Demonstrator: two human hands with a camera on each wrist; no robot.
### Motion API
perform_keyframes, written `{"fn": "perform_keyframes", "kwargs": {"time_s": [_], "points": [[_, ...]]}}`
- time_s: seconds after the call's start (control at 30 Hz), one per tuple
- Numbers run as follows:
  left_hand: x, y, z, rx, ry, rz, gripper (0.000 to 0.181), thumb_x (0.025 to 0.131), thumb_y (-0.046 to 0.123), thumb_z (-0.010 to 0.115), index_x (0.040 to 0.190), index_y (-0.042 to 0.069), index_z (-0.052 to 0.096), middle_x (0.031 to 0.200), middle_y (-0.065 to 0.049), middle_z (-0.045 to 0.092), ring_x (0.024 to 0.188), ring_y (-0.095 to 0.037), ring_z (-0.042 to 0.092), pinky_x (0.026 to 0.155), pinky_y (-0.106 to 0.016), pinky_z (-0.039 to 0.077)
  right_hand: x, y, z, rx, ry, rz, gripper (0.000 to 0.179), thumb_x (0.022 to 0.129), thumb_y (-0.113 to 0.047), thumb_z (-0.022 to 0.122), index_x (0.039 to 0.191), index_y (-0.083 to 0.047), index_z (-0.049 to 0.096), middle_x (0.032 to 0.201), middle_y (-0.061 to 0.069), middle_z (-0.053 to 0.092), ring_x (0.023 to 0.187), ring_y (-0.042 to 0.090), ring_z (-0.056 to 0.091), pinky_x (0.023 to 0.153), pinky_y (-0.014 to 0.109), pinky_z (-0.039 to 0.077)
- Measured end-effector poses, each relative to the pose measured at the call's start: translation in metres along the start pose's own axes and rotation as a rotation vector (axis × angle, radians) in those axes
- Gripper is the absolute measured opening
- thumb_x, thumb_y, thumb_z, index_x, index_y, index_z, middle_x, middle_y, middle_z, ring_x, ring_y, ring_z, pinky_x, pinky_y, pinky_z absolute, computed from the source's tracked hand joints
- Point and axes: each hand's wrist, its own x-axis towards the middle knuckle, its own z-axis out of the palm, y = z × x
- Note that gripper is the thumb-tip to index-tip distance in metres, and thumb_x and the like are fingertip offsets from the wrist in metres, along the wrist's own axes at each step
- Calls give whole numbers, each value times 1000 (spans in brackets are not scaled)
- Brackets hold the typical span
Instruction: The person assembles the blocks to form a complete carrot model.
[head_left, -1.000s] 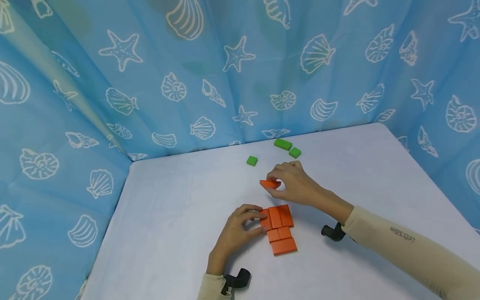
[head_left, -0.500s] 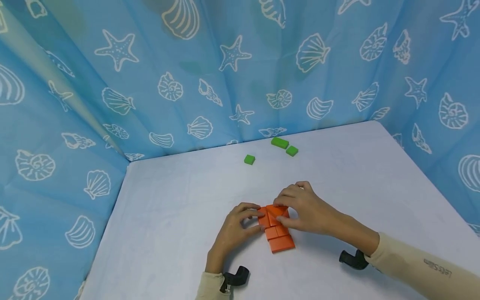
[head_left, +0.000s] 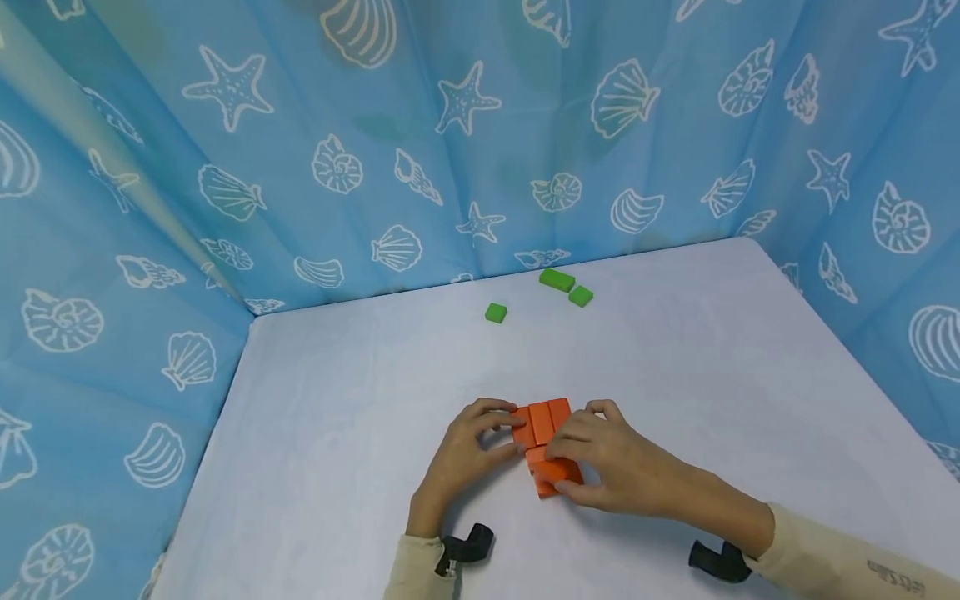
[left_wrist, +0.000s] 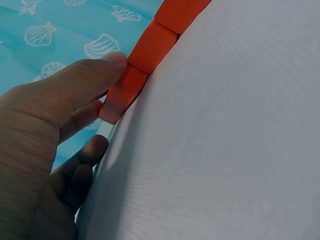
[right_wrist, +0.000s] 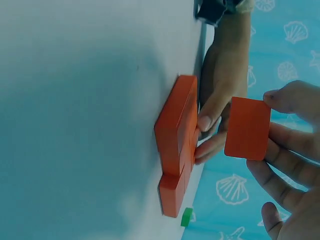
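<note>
Flat orange blocks lie fitted together on the white table. At their left side, my left hand holds the end block, thumb at its near end and fingers at the far end; the left wrist view shows the thumb against the orange edge. My right hand pinches a loose rectangular orange block between thumb and fingers. In the head view it is over the near part of the group, hiding some of those blocks. The right wrist view shows it raised off the laid blocks.
Toward the back of the white table lie a longer green block and two small green blocks, one close beside it and one to the left. A blue shell-patterned curtain hangs around the table's back and sides.
My right hand has brought an orange block from beyond the group, across its far row, toward me over the near blocks. The left hand stays at the left edge.
</note>
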Motion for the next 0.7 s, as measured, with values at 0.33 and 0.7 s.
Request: {"fn": "perform_keyframes", "kwargs": {"time_s": [0.33, 0.7], "points": [[4, 3, -2, -6, -13, -27, 32, 86, 32, 81, 116, 23, 75, 130, 12, 59, 102, -9, 58, 88, -33, 50, -18, -7, 10, -8, 1, -63, 30, 76, -21, 85, 103, -21, 71, 104, -16, 63, 101, 6, 55, 89, 46, 38], [2, 3, -1, 1, -4, -34, 33, 85, 33, 81, 116, 24, 75, 129, 14, 59, 103, -8, 58, 88, -33, 50, -32, 0, 26, -40, -15, -70, 29, 79, -26, 83, 105, -19, 72, 104, -15, 64, 99, 7, 55, 90, 44, 39]]}}
